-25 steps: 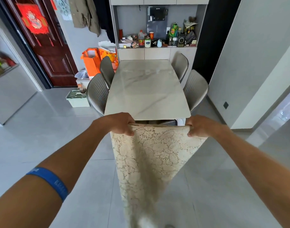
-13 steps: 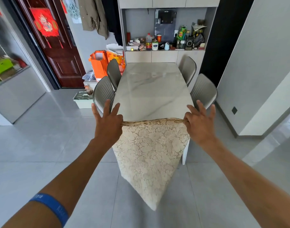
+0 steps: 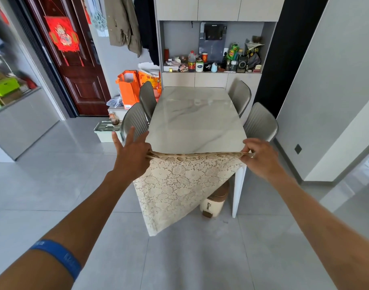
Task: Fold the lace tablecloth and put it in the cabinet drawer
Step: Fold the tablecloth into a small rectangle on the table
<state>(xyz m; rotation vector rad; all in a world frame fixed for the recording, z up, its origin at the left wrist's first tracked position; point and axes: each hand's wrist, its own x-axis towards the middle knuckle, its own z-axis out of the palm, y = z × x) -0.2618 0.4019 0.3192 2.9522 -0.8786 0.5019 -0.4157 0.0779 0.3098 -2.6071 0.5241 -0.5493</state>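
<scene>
The cream lace tablecloth (image 3: 175, 185) hangs folded in front of me, stretched between both hands at the near end of the marble table (image 3: 196, 122). My left hand (image 3: 133, 155) holds its left top corner with the thumb side, fingers spread and straight. My right hand (image 3: 259, 158) pinches the right top corner. The cloth's lower end swings to the left and hangs clear of the floor. At the far end of the table stands the cabinet (image 3: 211, 80) with closed drawer fronts below a cluttered shelf.
Grey chairs flank the table, two on the left (image 3: 135, 122) and two on the right (image 3: 261, 122). A beige appliance (image 3: 213, 206) sits on the floor under the table's near end. Orange bags (image 3: 129, 86) and a bin (image 3: 106, 130) stand left, by a dark red door (image 3: 74, 59).
I have raised the cloth's top edge up to the table's near edge and stepped closer. The fingers of my left hand have spread out, and the hanging end has swung up and leftward.
</scene>
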